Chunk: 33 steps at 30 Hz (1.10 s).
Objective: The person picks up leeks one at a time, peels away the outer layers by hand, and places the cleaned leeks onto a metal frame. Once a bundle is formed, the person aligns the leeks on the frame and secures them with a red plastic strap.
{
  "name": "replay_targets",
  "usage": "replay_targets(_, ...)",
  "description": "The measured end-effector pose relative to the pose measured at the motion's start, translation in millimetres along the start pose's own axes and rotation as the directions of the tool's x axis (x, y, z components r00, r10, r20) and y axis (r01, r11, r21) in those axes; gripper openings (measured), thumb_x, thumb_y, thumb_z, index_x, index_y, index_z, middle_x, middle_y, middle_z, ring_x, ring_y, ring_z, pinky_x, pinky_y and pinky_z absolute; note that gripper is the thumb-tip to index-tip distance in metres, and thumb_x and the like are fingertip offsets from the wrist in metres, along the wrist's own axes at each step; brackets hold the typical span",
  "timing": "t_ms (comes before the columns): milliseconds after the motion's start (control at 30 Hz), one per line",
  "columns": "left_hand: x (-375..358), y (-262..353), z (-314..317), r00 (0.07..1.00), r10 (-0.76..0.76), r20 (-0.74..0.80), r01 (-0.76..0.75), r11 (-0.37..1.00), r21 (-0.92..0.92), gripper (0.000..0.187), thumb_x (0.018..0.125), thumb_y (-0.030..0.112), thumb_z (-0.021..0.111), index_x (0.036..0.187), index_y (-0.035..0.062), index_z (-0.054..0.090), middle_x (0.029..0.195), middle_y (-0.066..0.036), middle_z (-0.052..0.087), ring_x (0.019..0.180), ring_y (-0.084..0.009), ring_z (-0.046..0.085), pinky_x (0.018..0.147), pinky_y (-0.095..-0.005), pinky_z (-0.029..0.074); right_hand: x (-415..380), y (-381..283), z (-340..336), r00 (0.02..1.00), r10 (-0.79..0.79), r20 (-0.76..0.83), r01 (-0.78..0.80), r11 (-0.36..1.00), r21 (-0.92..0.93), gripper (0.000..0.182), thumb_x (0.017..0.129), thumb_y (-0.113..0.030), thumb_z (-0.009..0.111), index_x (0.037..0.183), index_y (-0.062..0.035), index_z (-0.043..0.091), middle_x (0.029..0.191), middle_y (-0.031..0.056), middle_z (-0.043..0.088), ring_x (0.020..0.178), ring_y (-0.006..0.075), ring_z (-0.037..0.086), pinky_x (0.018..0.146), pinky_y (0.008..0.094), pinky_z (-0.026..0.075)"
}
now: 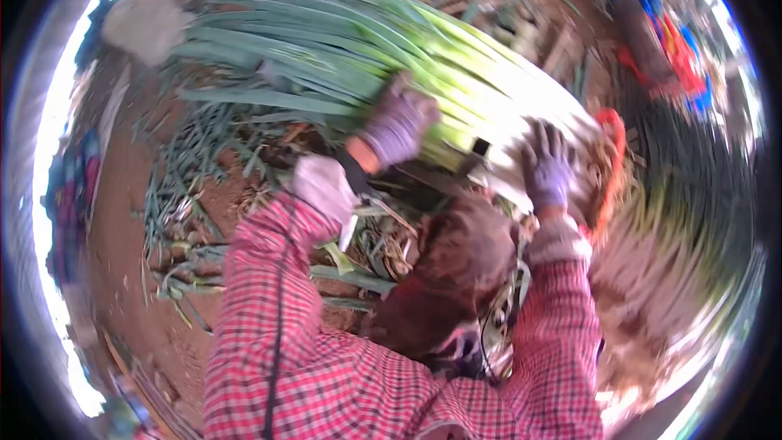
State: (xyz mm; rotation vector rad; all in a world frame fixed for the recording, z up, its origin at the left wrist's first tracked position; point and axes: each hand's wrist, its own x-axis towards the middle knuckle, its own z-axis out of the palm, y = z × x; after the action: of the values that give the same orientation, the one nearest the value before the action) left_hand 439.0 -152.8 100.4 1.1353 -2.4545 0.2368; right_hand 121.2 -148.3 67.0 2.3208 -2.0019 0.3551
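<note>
A large bundle of leeks point(481, 65) lies across in front of me, green leaves to the left and white stalks with roots to the right. My left hand point(399, 120), in a purple knit glove, rests on the green part with its fingers curled against the leaves. Whether anything thin is pinched in those fingers is hidden. On the white stalks, my right hand point(550, 165), gloved alike, lies flat with its fingers spread. A red-orange band point(607, 175) runs around the root end, to the right of that hand.
Cut leaves and trimmings point(220, 147) litter the dirt floor point(138, 253) at left. More leeks point(688, 187) are piled at right. A pale rounded object point(147, 26) stands at upper left, and red and blue material point(672, 45) at upper right. Dark brown cloth point(456, 261) covers my leg.
</note>
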Motion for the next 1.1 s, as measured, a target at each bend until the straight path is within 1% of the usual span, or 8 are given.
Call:
replay_targets(33,-7,18,-8,0.998,0.022,-0.063,-0.011,0.987,0.163,0.023,0.072,0.016,0.057,0.094,0.0159,0.065,0.097,-0.003,0.059,0.098,-0.0234,0.055,0.107,-0.0501,0.030,-4,-1,-1,1.000,0.018,0.013,-0.017,0.999,-0.047,0.057,0.093,-0.049,0.038,0.145,-0.0251,0.033,0.148,0.0066,0.035,0.137,0.0259,0.030,0.112,0.0509,0.015)
replay_targets(133,-64,59,-41,0.925,-0.377,-0.049,0.341,0.880,-0.331,0.031,0.079,0.020,0.068,0.109,0.0130,0.062,0.110,-0.004,0.061,0.116,-0.0227,0.050,0.110,-0.0488,0.028,-2,1,8,1.000,-0.030,-0.004,0.029,0.998,-0.050,0.058,0.095,-0.055,0.028,0.145,-0.0262,0.031,0.148,0.0048,0.035,0.137,0.0257,0.030,0.113,0.0502,0.014)
replay_targets(200,-105,51,-45,0.630,-0.734,0.254,0.635,0.299,-0.712,0.029,0.082,0.025,0.066,0.109,0.0143,0.061,0.115,-0.002,0.060,0.115,-0.0209,0.050,0.107,-0.0475,0.031,-3,7,9,1.000,-0.029,-0.006,0.029,0.996,-0.086,0.061,0.095,-0.059,0.018,0.146,-0.0273,0.030,0.149,0.0038,0.034,0.137,0.0262,0.029,0.114,0.0495,0.013)
replay_targets(267,-125,29,-52,0.185,-0.694,0.696,0.551,-0.514,-0.658,0.029,0.085,0.030,0.064,0.111,0.0161,0.060,0.118,0.000,0.058,0.114,-0.0191,0.052,0.102,-0.0443,0.039,-4,5,9,1.000,-0.012,0.013,0.013,0.996,-0.086,0.060,0.095,-0.058,0.019,0.146,-0.0271,0.030,0.149,0.0039,0.034,0.137,0.0263,0.029,0.114,0.0491,0.012)
replay_targets(533,-116,-50,-45,0.305,-0.920,0.244,-0.481,-0.370,-0.794,0.067,0.079,0.040,0.074,0.132,0.0096,0.046,0.131,-0.005,0.051,0.114,-0.0238,0.051,0.098,-0.0403,0.042,-4,2,3,1.000,0.006,0.019,-0.004,0.995,-0.096,0.054,0.096,-0.049,0.028,0.145,-0.0271,0.032,0.148,0.0045,0.036,0.136,0.0260,0.031,0.113,0.0494,0.015)
replay_targets(667,-81,-39,-84,-0.024,-1.000,0.013,0.282,-0.019,-0.959,0.047,0.082,0.039,0.069,0.114,0.0043,0.061,0.108,-0.011,0.065,0.094,-0.0237,0.060,0.085,-0.0357,0.046,-5,1,0,1.000,0.011,0.022,-0.009,0.996,-0.092,0.054,0.096,-0.047,0.032,0.146,-0.0271,0.030,0.148,0.0042,0.035,0.136,0.0249,0.030,0.113,0.0493,0.015)
replay_targets(900,-90,-80,-91,0.243,-0.956,-0.164,0.914,0.282,-0.291,0.063,0.084,0.057,0.055,0.101,-0.0038,0.063,0.101,-0.027,0.063,0.095,-0.0432,0.060,0.085,-0.0452,0.046,-5,-5,-6,0.997,0.040,0.068,-0.034,0.995,-0.090,0.053,0.096,-0.045,0.032,0.146,-0.0279,0.029,0.149,0.0032,0.033,0.138,0.0241,0.028,0.114,0.0501,0.014)
replay_targets(1100,-17,-72,-145,0.425,-0.905,0.011,0.888,0.419,0.188,0.061,0.088,0.055,0.046,0.104,-0.0015,0.065,0.110,-0.027,0.061,0.106,-0.0400,0.058,0.092,-0.0439,0.046,-6,-2,-5,0.999,0.029,0.025,-0.028,0.998,-0.057,0.052,0.096,-0.046,0.034,0.144,-0.0277,0.032,0.147,0.0033,0.036,0.137,0.0242,0.030,0.113,0.0501,0.015)
